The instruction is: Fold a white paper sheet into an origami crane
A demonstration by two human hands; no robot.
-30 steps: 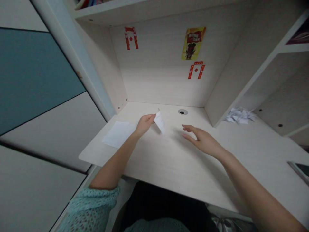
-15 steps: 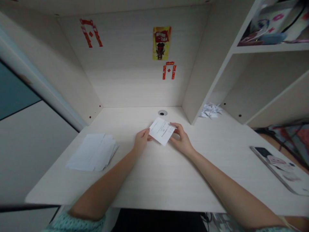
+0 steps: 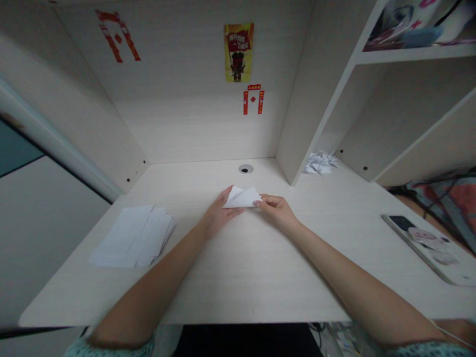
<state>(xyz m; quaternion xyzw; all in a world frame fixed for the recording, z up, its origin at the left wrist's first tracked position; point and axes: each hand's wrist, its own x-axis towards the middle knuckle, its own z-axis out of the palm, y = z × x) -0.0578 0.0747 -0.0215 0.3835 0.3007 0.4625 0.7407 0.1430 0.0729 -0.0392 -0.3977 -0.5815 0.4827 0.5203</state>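
Observation:
A small white sheet of paper (image 3: 243, 198), folded over into a rough triangle, is held between my two hands above the middle of the desk. My left hand (image 3: 219, 212) has its left end, thumb behind and fingers reaching under the lower edge. At the right corner my right hand (image 3: 277, 208) pinches the fold between thumb and fingers. The print on the paper is mostly hidden by the fold. To the left lies a fanned stack of white paper sheets (image 3: 136, 238).
A phone in a decorated case (image 3: 427, 248) lies at the right. Folded paper pieces (image 3: 320, 162) are heaped behind the upright divider (image 3: 312, 89). The desk (image 3: 238, 277) has a round cable hole (image 3: 246, 169) near the back panel, which bears red and yellow stickers.
The paper was flat with its print showing and is now folded over into a triangle. My left hand has spread under it. The view has tilted slightly down.

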